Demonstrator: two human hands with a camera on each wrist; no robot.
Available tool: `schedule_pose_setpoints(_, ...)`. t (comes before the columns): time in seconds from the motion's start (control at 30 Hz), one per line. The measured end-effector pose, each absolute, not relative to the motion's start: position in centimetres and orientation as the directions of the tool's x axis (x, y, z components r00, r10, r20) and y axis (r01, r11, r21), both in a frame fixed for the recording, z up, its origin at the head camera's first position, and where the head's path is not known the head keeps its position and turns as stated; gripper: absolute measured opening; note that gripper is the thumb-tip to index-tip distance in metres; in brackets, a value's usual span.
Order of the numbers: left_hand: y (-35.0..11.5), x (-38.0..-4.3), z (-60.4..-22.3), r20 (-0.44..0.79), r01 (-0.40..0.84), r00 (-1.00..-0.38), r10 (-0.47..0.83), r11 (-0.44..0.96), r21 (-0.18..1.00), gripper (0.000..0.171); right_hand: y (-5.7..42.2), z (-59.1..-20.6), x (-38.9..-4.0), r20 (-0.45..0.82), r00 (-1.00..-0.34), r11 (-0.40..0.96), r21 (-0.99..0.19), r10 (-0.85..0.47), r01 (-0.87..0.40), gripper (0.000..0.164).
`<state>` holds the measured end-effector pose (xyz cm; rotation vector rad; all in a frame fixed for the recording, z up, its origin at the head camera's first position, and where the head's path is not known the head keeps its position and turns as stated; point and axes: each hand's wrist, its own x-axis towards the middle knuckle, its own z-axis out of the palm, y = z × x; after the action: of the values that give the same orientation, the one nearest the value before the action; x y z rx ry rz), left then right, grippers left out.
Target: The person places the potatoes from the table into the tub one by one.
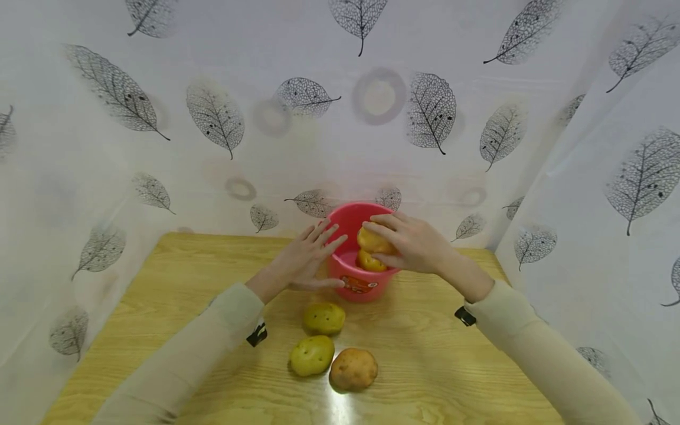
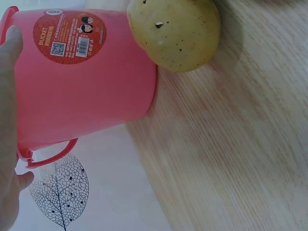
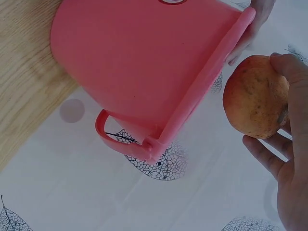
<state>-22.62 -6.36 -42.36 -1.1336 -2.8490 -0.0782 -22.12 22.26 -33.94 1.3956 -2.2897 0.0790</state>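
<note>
Bucket (image 1: pixel 383 285) stands on the worktop (image 1: pixel 435 348) with one potato (image 1: pixel 370 261) visibly inside, so the filling looks partly done. The right hand (image 1: pixel 419 245) pinches a second potato (image 1: pixel 373 238) between its fingers over the opening; the left hand (image 1: pixel 304 257) spreads its fingers beside the rim. Outside, apparently left to go in, lie a far yellow potato (image 1: pixel 324 319), a nearer yellow potato (image 1: pixel 311 355) and a brown potato (image 1: pixel 353 369).

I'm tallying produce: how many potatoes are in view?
5 potatoes: three on the table, one in the right hand, one inside the bucket; the bucket may hide more.
</note>
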Motion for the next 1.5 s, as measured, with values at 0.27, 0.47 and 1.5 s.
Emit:
schedule_pose_setpoints(0.27, -6.3, -22.6, -42.5, 0.093, 0.691, -0.722, 0.686, 0.722, 0.037, 0.101, 22.3, -34.8, -23.4, 0.339, -0.47, 0.537, 0.137, -0.815, -0.832, 0.062)
schedule_pose_setpoints(0.47, -6.3, -22.6, -42.4, 0.094, 0.691, -0.721, 0.687, 0.723, 0.014, 0.102, 22.3, -35.4, -24.3, 0.292, -0.519, 0.568, 0.114, -0.803, -0.815, 0.062)
schedule_pose_setpoints(1.5, -6.2, -22.5, -42.3, 0.093, 0.691, -0.721, 0.686, 0.722, 0.026, 0.102, 21.0, -37.8, -27.3, -0.042, -0.622, 0.604, 0.198, -0.782, -0.772, 0.062)
